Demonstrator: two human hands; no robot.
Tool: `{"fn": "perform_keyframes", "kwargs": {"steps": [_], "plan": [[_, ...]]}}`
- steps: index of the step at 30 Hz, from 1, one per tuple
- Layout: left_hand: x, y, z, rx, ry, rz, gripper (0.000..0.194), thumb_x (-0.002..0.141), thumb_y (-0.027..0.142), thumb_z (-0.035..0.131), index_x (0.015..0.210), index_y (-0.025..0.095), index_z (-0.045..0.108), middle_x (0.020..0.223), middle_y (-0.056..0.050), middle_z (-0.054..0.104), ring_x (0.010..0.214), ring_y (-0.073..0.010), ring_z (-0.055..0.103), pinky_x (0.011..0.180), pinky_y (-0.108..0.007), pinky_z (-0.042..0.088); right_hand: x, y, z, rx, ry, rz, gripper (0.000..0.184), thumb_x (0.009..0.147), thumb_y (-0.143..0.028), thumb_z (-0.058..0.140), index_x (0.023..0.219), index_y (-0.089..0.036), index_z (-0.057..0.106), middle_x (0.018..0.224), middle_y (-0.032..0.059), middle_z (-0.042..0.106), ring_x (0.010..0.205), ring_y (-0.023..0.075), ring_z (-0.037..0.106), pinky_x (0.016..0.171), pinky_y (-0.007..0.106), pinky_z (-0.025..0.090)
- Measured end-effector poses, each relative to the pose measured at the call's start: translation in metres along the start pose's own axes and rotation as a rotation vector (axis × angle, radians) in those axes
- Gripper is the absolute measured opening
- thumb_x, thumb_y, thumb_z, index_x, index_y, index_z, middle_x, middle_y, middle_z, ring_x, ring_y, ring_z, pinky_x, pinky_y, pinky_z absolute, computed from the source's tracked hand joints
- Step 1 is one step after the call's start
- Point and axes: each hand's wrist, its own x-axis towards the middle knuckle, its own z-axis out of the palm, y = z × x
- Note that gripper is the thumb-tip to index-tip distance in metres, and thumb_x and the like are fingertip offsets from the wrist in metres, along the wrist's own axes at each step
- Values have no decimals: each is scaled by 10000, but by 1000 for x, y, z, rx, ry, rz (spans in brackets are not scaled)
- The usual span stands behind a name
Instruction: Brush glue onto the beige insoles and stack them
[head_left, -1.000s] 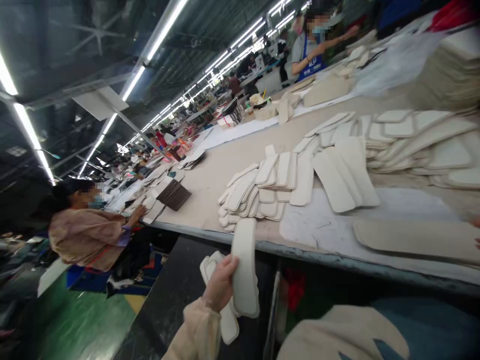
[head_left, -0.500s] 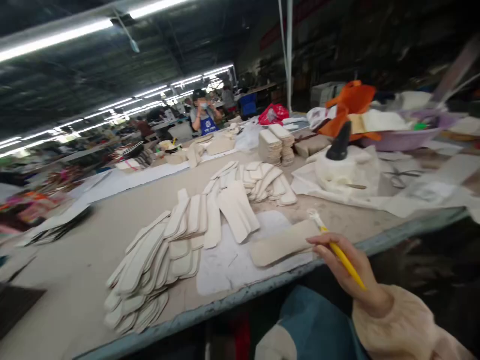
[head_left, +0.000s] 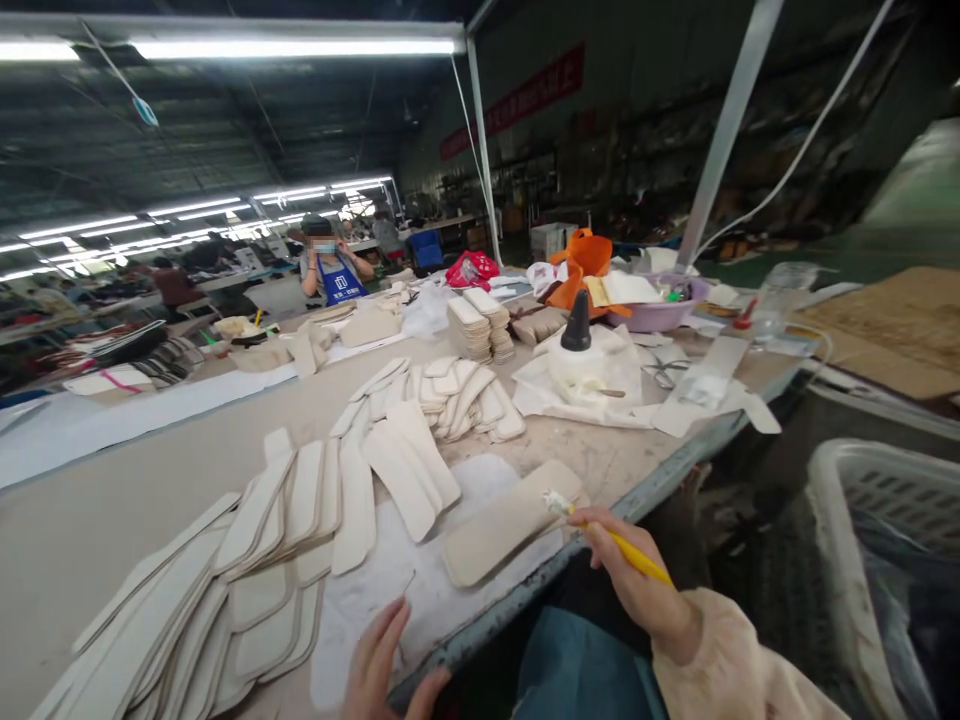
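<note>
My right hand is closed around a yellow-handled brush, its white-coated bristles over the right part of a beige rounded panel. That panel lies on a white sheet near the table edge. My left hand shows at the bottom, fingers apart and holding nothing, close to the sheet's front edge. Left of the sheet, overlapping cream panels fan out across the table. More pieces lie bunched behind them. A white glue pot with a black cone top stands farther back on crumpled paper.
Scissors lie beside the pot. A purple basin with an orange cloth stands at the back. At right, a white plastic basket stands below the table edge. A person in a blue apron is across the table.
The view has swung right, bringing the basket in. My left hand has come into sight at the bottom. The brush remains in my right hand, its tip now over the panel.
</note>
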Motion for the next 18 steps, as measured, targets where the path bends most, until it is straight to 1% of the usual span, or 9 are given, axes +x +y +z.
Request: {"fn": "perform_keyframes", "kwargs": {"steps": [2,4,7,10,12,15,18], "plan": [[26,10,24,11,-113,61,591,744,369,691,1292,220,526,1327,-128,548,1238,-327,486,1050,-504,394,-1,-4,-2,-15,18,21,274,910,-447,477,950,-255,669,606,-8,534,515,163,525,500,289,463],[50,18,41,3,-193,64,662,733,349,696,1336,190,473,1350,-141,523,1263,-320,455,1074,-513,360,-2,-7,-1,-29,36,61,239,903,-443,493,924,-258,644,598,-17,524,524,164,521,509,284,457],[70,22,51,-42,-256,44,734,680,293,720,1352,181,448,1345,-135,524,1264,-318,442,1085,-512,331,0,-13,5,-44,24,124,187,895,-431,516,864,-257,577,607,-31,515,532,154,510,532,276,448],[73,20,52,-94,-291,0,773,643,258,734,1356,186,445,1333,-124,537,1248,-313,447,1076,-491,333,5,-23,20,-45,-82,166,198,907,-429,500,837,-248,542,592,-41,487,528,143,495,537,268,428],[72,19,52,-113,-301,-19,782,642,266,741,1359,181,442,1321,-126,546,1229,-308,457,1063,-478,345,8,-29,33,-52,-167,164,217,915,-431,486,829,-240,542,595,-42,479,544,137,492,549,263,413],[71,18,52,-109,-322,0,778,664,302,737,1366,172,430,1308,-126,554,1210,-299,469,1055,-470,350,15,-36,52,-61,-254,150,246,921,-438,479,813,-226,543,592,-48,467,552,122,473,554,249,386],[72,16,54,-79,-335,27,769,686,316,723,1374,170,411,1305,-116,557,1205,-285,471,1054,-460,352,21,-37,69,-26,-314,204,272,922,-445,474,793,-213,535,536,-64,431,506,104,432,512,230,355]]}}
